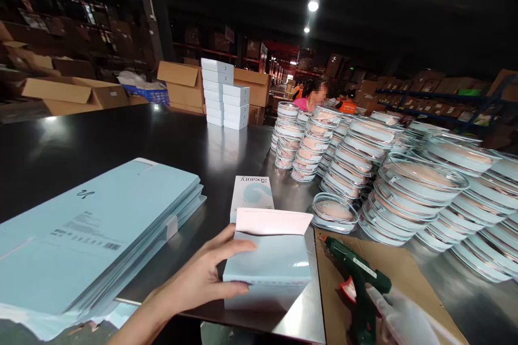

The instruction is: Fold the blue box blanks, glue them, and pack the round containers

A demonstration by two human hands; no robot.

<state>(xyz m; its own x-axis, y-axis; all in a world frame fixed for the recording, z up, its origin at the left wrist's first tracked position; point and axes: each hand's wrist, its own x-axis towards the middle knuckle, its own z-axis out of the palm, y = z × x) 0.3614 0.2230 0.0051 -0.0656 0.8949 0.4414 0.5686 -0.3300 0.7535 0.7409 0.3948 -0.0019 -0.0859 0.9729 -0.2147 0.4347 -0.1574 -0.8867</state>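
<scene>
My left hand (210, 267) grips the left side of a light blue carton (269, 264), thumb on the near side and fingers over the top. A white-lined flap (273, 221) stands up at the carton's far edge. Behind it lies a white and blue printed box (251, 194), partly covered. At the lower right my right hand (404, 315), in a white glove and somewhat blurred, is closed around the handle of a green glue gun (358, 267). The gun, with an orange tip and red trigger, is over a cardboard sheet (396, 259).
Flat light blue cartons (101, 226) are stacked at the left. Clear round packs (416, 188) rise in several piles at the right; a low pile (334, 211) stands nearer the carton. Closed boxes (222, 97) are stacked at the table's far edge. A person (311, 98) is beyond.
</scene>
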